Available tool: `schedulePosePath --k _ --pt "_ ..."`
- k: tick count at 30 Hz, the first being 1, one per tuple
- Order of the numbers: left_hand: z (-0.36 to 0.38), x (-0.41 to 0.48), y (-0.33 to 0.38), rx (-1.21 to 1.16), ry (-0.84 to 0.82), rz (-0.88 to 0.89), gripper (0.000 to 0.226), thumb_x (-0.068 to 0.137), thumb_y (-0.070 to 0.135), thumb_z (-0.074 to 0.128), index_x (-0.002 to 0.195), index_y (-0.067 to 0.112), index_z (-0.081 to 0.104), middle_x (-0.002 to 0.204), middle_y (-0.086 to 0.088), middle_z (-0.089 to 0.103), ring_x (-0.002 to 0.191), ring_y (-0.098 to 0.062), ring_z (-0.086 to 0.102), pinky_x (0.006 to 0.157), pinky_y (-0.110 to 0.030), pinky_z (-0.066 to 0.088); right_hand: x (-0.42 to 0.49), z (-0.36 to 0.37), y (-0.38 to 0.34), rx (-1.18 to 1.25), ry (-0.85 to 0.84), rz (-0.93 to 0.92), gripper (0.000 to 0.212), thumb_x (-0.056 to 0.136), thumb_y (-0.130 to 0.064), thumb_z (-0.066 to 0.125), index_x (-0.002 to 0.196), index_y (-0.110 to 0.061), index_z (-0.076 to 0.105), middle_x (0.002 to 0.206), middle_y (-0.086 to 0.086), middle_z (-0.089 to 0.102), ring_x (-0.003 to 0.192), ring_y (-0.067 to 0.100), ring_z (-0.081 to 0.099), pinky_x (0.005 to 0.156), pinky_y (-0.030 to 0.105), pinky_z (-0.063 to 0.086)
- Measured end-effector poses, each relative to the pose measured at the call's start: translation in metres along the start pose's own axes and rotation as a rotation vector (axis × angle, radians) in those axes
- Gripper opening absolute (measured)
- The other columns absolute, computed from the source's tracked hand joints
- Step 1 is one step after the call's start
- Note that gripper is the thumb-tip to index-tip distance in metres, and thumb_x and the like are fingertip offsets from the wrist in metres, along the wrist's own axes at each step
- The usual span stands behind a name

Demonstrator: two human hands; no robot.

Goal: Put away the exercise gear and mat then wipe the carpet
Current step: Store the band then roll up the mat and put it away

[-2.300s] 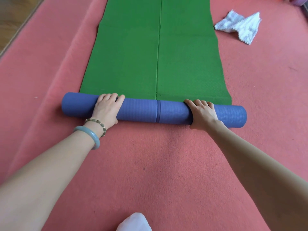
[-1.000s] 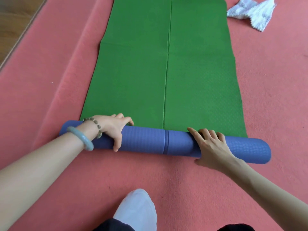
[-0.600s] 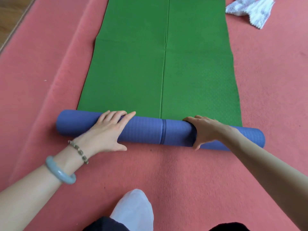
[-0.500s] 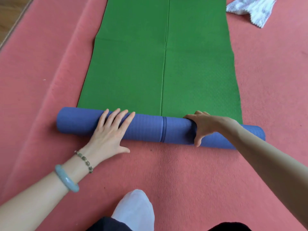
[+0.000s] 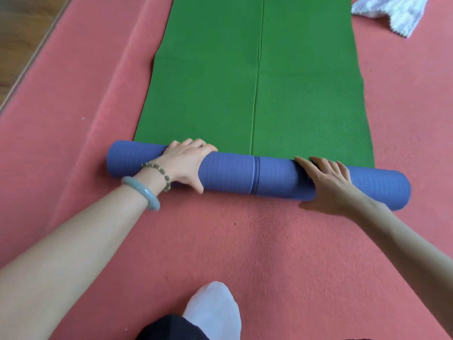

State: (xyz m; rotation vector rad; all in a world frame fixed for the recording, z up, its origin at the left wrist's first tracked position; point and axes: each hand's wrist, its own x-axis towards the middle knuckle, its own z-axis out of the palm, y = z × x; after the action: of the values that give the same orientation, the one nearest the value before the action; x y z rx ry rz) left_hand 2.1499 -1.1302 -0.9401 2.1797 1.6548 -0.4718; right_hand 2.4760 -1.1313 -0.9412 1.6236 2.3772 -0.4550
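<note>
Your left hand (image 5: 186,163) grips the mat (image 5: 228,171), right hand (image 5: 328,182) presses it flat-fingered. Most lies unrolled beyond them; wiping's not started.

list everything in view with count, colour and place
mat: 1, green top, blue underside, on the carpet, near end rolled
carpet: 1, pinkish red, under everything
cloth: 1, white, on carpet, top right
floor: 1, brown wood, top left
bangle: 1, pale green, left wrist
bead bracelet: 1, olive, left wrist
sock: 1, white, bottom centre
left hand: 1, grips the roll's left part
right hand: 1, fingers flat on the roll's right part
</note>
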Motion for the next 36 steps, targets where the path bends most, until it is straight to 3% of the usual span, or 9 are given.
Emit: schedulePosePath --k 3,8,11,14,16,19,23,28,36 --pt "-0.015 0.012 -0.005 -0.067 -0.149 0.006 0.107 0.051 0.05 0.082 0.141 0.035 0.027 0.144 0.005 0.024 0.129 -0.022 0.027 0.104 -0.045 0.029 -0.01 0.027 0.002 -0.094 0.253 -0.076 0.117 0.043 -0.024 0.087 0.144 -0.019 0.029 0.134 0.021 0.043 0.125 0.039 0.04 0.105 0.06 0.025" --pt "-0.025 0.018 -0.009 -0.074 -0.194 -0.001 0.107 0.053 0.053 0.081 0.143 0.038 0.024 0.146 0.005 0.023 0.13 -0.022 0.023 0.108 -0.043 0.024 0.003 0.033 0.003 -0.186 0.381 -0.083 0.102 0.045 -0.012 0.08 0.138 -0.015 0.037 0.122 0.018 0.052 0.111 0.038 0.051 0.097 0.056 0.033" --pt "-0.012 -0.001 -0.009 -0.098 0.03 0.001 0.099 0.063 0.063 0.069 0.145 0.031 0.023 0.148 0.002 0.023 0.135 -0.021 0.019 0.11 -0.041 0.016 0.014 0.023 0.007 -0.19 0.323 -0.071 0.101 0.044 -0.017 0.081 0.136 -0.018 0.04 0.118 0.012 0.055 0.107 0.034 0.053 0.094 0.051 0.037" --pt "0.016 -0.027 -0.007 -0.093 0.342 -0.026 0.104 0.065 0.08 0.049 0.146 0.022 0.023 0.148 -0.003 0.03 0.138 -0.024 0.022 0.114 -0.042 0.013 0.027 0.002 0.01 -0.164 0.136 -0.07 0.101 0.052 -0.026 0.079 0.14 -0.026 0.032 0.126 0.004 0.051 0.115 0.03 0.049 0.096 0.046 0.036" --pt "0.03 -0.029 -0.008 0.024 0.428 -0.026 0.109 0.062 0.074 0.063 0.147 0.017 0.024 0.147 -0.012 0.034 0.138 -0.031 0.026 0.115 -0.046 0.013 0.036 -0.009 0.013 -0.13 0.045 -0.073 0.1 0.054 -0.03 0.078 0.141 -0.03 0.028 0.127 0.001 0.049 0.116 0.029 0.048 0.093 0.043 0.037" --pt "0.029 -0.013 -0.009 0.106 0.457 -0.065 0.112 0.049 0.054 0.084 0.142 0.014 0.034 0.136 -0.021 0.044 0.128 -0.039 0.038 0.108 -0.049 0.024 0.048 -0.021 0.016 -0.121 -0.053 -0.081 0.105 0.052 -0.035 0.082 0.141 -0.031 0.026 0.125 0.002 0.05 0.115 0.029 0.048 0.091 0.044 0.039" --pt "0.021 0.0 -0.01 0.142 0.443 -0.101 0.101 0.047 0.036 0.09 0.133 0.013 0.043 0.12 -0.016 0.055 0.112 -0.035 0.05 0.096 -0.046 0.033 0.053 -0.028 0.013 -0.103 -0.108 -0.041 0.109 0.048 -0.043 0.086 0.139 -0.031 0.027 0.12 0.005 0.051 0.112 0.029 0.05 0.091 0.045 0.04" --pt "0.017 -0.003 -0.006 0.179 0.414 -0.124 0.093 0.051 0.038 0.088 0.128 0.013 0.044 0.114 -0.013 0.057 0.106 -0.031 0.051 0.091 -0.043 0.034 0.049 -0.026 0.011 -0.101 -0.082 -0.026 0.097 0.051 -0.037 0.083 0.134 -0.03 0.034 0.113 0.006 0.054 0.107 0.029 0.053 0.087 0.043 0.041" --pt "0.036 -0.045 0.007 0.188 0.376 -0.104 0.092 0.045 0.037 0.089 0.123 0.013 0.048 0.107 -0.013 0.06 0.099 -0.032 0.054 0.085 -0.044 0.037 0.007 -0.013 -0.001 -0.091 -0.148 -0.047 0.095 0.051 -0.04 0.08 0.133 -0.032 0.034 0.113 0.002 0.054 0.105 0.025 0.053 0.086 0.041 0.041"
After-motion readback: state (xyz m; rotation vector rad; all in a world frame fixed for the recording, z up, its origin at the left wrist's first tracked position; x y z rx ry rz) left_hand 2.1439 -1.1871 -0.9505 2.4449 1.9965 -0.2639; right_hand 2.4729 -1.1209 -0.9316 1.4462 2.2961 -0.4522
